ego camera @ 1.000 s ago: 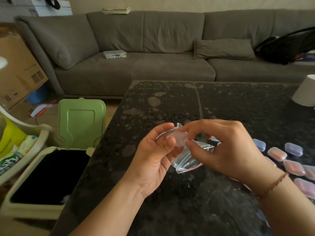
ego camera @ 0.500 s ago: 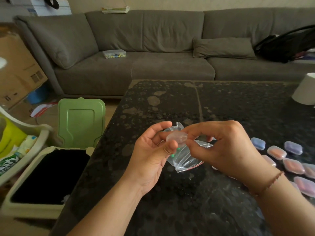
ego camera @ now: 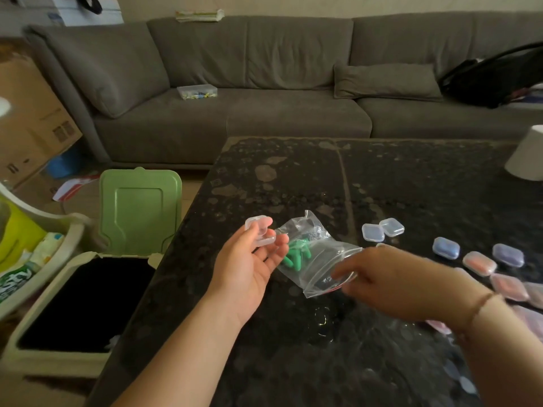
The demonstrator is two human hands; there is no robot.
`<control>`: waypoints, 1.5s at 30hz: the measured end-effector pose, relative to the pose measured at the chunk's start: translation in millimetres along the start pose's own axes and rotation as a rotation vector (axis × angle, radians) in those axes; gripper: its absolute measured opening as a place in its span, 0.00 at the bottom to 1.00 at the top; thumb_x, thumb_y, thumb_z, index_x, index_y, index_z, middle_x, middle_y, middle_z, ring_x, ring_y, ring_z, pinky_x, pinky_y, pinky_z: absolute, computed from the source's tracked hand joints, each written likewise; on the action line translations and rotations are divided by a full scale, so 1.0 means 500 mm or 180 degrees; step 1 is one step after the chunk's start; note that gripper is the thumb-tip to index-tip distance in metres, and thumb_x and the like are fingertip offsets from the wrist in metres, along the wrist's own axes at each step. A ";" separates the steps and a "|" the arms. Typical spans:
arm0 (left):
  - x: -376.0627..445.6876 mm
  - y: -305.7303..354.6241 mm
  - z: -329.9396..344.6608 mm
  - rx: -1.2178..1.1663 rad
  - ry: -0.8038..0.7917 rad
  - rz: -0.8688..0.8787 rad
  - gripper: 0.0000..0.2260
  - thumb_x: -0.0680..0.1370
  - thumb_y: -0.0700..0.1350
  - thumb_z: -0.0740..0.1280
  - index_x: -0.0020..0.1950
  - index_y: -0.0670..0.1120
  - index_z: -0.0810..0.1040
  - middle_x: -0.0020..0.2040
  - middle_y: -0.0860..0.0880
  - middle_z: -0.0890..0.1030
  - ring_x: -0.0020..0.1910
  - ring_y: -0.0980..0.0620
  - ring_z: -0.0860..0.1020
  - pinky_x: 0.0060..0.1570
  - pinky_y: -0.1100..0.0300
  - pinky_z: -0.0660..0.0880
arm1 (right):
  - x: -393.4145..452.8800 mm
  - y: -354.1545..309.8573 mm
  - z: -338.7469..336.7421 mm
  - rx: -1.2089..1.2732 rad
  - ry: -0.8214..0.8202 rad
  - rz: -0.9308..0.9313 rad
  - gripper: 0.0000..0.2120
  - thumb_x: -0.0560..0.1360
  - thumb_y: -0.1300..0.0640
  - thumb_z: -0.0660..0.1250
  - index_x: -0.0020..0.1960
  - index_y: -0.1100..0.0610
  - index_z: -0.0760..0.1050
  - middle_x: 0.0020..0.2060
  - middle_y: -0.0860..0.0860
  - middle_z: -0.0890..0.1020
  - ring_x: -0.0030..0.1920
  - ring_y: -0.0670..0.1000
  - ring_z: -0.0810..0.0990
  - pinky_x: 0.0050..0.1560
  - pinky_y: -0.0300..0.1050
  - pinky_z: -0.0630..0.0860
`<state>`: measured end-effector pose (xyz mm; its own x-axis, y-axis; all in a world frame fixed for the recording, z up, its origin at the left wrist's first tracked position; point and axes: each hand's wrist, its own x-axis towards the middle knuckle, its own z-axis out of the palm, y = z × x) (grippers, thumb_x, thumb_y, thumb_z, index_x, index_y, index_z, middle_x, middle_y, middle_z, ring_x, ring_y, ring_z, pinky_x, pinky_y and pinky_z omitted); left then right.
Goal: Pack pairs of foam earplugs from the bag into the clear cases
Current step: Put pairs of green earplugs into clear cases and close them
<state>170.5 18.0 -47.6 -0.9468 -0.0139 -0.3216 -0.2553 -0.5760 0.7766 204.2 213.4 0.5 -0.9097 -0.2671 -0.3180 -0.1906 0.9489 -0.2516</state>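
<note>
An opened clear case (ego camera: 259, 234) is held on the fingertips of the left hand (ego camera: 249, 268), palm up, fingers nearly straight. The zip bag (ego camera: 316, 257) of green earplugs (ego camera: 296, 254) lies on the dark table (ego camera: 382, 186) just beside that hand. The bag's mouth is met by the blurred right hand (ego camera: 382, 284) (whether it is pinched cannot be told). Two empty cases (ego camera: 382, 229) and several filled cases (ego camera: 479, 262) lie to the right.

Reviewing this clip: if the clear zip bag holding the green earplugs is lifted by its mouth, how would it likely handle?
The clear plastic zip bag is crumpled thin film, so it would probably sag limply. Only a few green foam earplugs sit inside, so it is likely very light. They would probably slide towards whichever end hangs lowest.
</note>
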 end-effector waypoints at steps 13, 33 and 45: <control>0.013 -0.014 0.008 0.0459 0.0187 0.0252 0.10 0.83 0.46 0.63 0.58 0.44 0.81 0.52 0.44 0.83 0.53 0.46 0.84 0.62 0.47 0.77 | 0.069 -0.073 0.079 -0.0372 0.1383 0.0541 0.11 0.81 0.48 0.59 0.59 0.49 0.75 0.50 0.48 0.80 0.49 0.51 0.80 0.41 0.42 0.72; -0.006 -0.008 0.000 0.1189 -0.1072 0.0805 0.15 0.79 0.53 0.59 0.55 0.45 0.78 0.42 0.47 0.78 0.41 0.46 0.79 0.44 0.56 0.79 | -0.026 -0.029 -0.045 -0.0322 0.1016 -0.0133 0.12 0.79 0.47 0.55 0.50 0.44 0.77 0.35 0.41 0.77 0.40 0.44 0.78 0.41 0.43 0.76; -0.048 -0.038 0.018 0.1041 -0.2036 0.0597 0.17 0.82 0.55 0.55 0.50 0.49 0.80 0.41 0.50 0.79 0.38 0.50 0.73 0.40 0.58 0.75 | -0.024 -0.084 -0.029 0.0040 0.1234 -0.0700 0.13 0.78 0.41 0.57 0.46 0.44 0.78 0.37 0.42 0.83 0.41 0.44 0.80 0.42 0.46 0.78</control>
<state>196.4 36.4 -49.8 -0.8840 0.4482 0.1331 -0.0288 -0.3364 0.9413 218.0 179.5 28.2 -0.9196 -0.3771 0.1099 -0.3926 0.8738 -0.2868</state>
